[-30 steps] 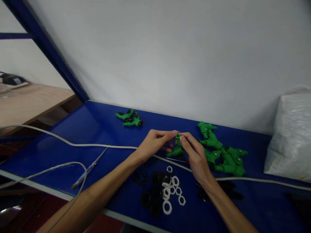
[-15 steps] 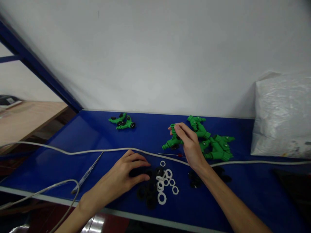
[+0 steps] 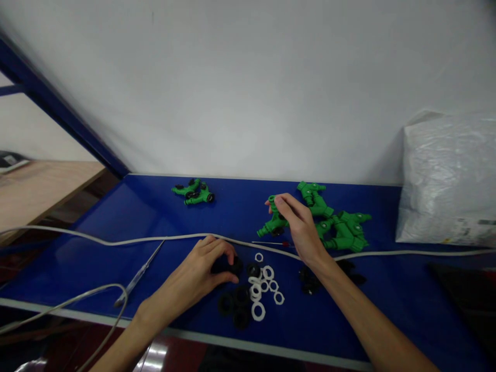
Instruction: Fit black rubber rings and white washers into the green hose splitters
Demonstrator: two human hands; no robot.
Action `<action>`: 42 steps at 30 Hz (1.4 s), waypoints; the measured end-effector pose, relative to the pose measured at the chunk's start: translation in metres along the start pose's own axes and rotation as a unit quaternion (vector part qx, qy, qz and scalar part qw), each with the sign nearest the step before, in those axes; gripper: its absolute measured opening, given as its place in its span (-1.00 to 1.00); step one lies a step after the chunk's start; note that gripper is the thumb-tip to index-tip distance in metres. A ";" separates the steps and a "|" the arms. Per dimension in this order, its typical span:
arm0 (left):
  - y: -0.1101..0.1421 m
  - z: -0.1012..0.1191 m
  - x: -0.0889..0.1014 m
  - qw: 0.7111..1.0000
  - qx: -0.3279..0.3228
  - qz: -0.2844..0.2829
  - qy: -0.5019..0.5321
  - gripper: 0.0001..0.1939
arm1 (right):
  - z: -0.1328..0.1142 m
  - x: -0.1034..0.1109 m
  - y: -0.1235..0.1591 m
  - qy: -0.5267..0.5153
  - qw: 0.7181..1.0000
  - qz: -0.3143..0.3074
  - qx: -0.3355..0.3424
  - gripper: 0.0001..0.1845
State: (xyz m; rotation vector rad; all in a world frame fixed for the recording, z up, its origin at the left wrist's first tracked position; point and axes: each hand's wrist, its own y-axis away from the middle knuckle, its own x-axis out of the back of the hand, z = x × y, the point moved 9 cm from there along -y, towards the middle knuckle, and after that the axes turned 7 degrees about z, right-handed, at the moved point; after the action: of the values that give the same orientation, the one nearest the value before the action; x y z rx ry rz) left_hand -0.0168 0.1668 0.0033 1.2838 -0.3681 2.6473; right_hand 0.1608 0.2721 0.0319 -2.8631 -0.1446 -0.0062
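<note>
My right hand is closed around a green Y-shaped hose connector, held above the blue table with one end up and another pointing left. My left hand has its thumb and index finger curled around a black ring nut, partly hidden by the fingers. Close by lie more black ring nuts and a group of white rings. Past my right hand rests a pile of green connectors. Small black parts lie under my right forearm.
Two green connectors with black fittings sit at the back left. A white cable crosses the blue table. A screwdriver lies at left, a thin red-ended tool in the middle. A plastic-wrapped package stands right.
My left thumb and index finger have come around a black ring nut. My right hand still holds the green connector in about the same place. The view has shifted slightly.
</note>
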 end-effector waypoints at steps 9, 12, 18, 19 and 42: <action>-0.002 -0.013 0.010 0.996 0.069 0.044 0.021 -0.73 | 0.000 -0.002 0.001 0.013 1.000 -0.014 -0.002 -0.69; -0.006 -0.010 0.005 0.997 0.068 0.030 0.023 -0.76 | 0.002 -0.004 0.002 0.019 1.000 -0.020 -0.004 -0.68; -0.004 0.003 0.011 0.998 0.023 0.050 -0.028 -0.77 | 0.001 -0.006 0.002 0.019 0.999 -0.027 -0.009 -0.67; -0.001 0.002 0.013 0.997 0.026 0.054 -0.049 -0.77 | 0.001 -0.006 0.002 0.011 1.000 -0.026 -0.013 -0.68; -0.038 -0.017 0.022 0.954 0.168 0.133 0.211 -0.72 | 0.032 -0.018 0.010 -0.293 0.933 0.047 -0.203 -0.69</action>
State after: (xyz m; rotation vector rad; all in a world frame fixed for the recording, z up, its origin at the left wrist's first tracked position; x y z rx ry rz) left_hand -0.0327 0.2091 0.0157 0.7353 -0.0246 3.2193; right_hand 0.1434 0.2694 -0.0014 -3.1766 -0.1326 0.9474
